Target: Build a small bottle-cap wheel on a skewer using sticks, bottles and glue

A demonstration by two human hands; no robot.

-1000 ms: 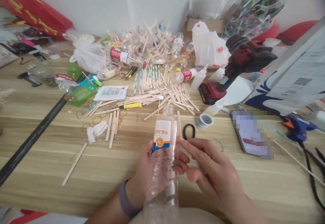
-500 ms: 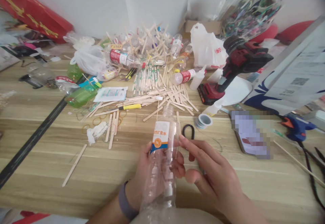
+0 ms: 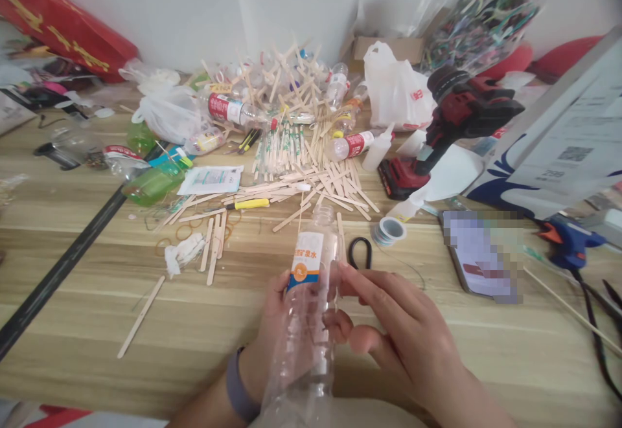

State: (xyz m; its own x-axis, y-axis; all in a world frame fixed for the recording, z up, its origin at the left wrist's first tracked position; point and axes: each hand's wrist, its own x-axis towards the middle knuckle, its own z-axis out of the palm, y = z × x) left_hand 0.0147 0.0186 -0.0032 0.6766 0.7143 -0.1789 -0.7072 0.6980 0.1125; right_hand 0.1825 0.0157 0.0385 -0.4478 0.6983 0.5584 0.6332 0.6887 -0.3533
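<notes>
A clear plastic bottle (image 3: 311, 324) with a white, orange and blue label (image 3: 306, 261) stands tilted at the lower middle, its uncapped neck away from me. My left hand (image 3: 275, 324) is wrapped round it from the left and beneath, its fingertips showing at the bottle's right side. My right hand (image 3: 403, 331) is at the right of the bottle, fingers apart, with the index fingertip at the bottle's side near the label. Nothing is held in my right hand. Black scissor handles (image 3: 360, 253) lie just beyond it.
Wooden sticks (image 3: 340, 185) and several bottles are heaped beyond the bottle. A yellow cutter (image 3: 250, 204) lies left. To the right are a red drill (image 3: 437, 130), a spool (image 3: 389, 230), a phone (image 3: 479, 256) and a blue glue gun (image 3: 573, 243). A black strip (image 3: 72, 259) crosses the left.
My right hand has shifted slightly left against the bottle, its index fingertip a little lower. The bottle and my left hand have hardly moved.
</notes>
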